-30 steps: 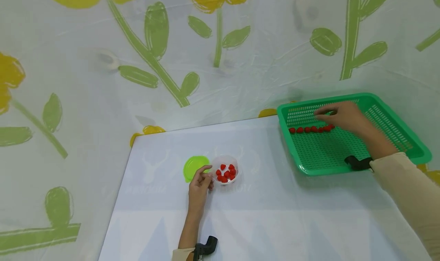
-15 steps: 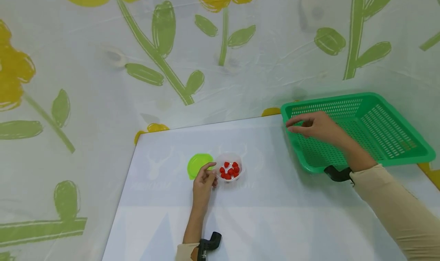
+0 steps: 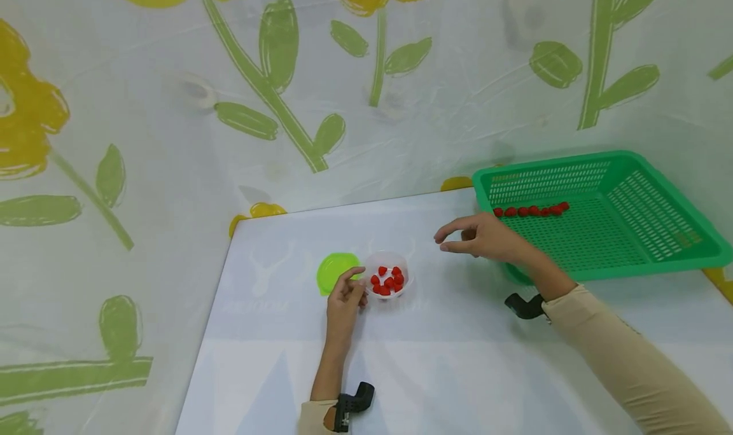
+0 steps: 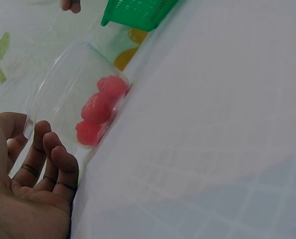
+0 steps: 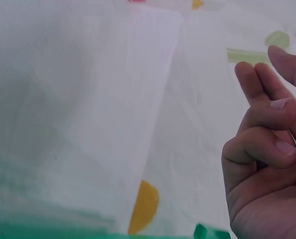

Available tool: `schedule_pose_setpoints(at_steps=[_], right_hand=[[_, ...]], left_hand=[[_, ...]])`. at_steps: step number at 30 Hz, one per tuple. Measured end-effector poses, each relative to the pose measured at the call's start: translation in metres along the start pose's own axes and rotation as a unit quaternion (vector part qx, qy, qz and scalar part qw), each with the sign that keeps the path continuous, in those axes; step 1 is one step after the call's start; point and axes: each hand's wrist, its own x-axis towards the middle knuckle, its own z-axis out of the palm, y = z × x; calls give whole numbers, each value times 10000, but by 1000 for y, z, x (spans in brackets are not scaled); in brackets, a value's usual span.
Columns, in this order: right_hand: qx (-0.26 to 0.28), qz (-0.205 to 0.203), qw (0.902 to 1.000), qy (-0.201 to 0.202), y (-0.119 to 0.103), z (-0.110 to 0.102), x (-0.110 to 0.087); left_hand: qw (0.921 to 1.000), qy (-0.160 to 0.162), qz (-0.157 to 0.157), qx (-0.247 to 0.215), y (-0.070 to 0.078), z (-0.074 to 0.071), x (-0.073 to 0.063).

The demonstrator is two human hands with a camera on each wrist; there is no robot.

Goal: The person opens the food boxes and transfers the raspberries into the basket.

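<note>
Clear plastic cup, pinched by the left hand: hold it steady. Right hand, empty, thumb parted: pick small, bumpy red raspberries singly.

A clear bowl stood on the white bench with small red berries in its bottom. The left grip, its fingers bent, was at the bowl's left side and covered part of a lime-green lid lying flat there. The right grip hung above the bench between the bowl and a green basket, hiding part of the basket's left wall, its thumb and forefinger parted and pointing toward the bowl. In the basket, a row of red berries ran along the far side from the left wall. Each wrist bore a black mount by a beige sleeve. A pale sheet printed with yellow flowers rose behind.
</note>
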Motion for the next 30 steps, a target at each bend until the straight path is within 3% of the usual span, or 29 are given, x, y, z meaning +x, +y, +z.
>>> schedule_pose_setpoints(at_steps=[4, 15, 24, 30], right_hand=[[-8, -47, 9998, -215, -1, 16, 8], [78, -413, 9938, -1027, -1, 48, 33], [-54, -485, 9898, -1337, 2, 63, 47], [-293, -649, 9840, -1630, -3, 72, 59]], left_hand=[[10000, 27, 74, 37, 9, 1, -4], [10000, 42, 23, -31, 7, 1, -3], [10000, -45, -35, 8, 7, 8, -1], [9999, 15, 132, -26, 8, 2, -3]])
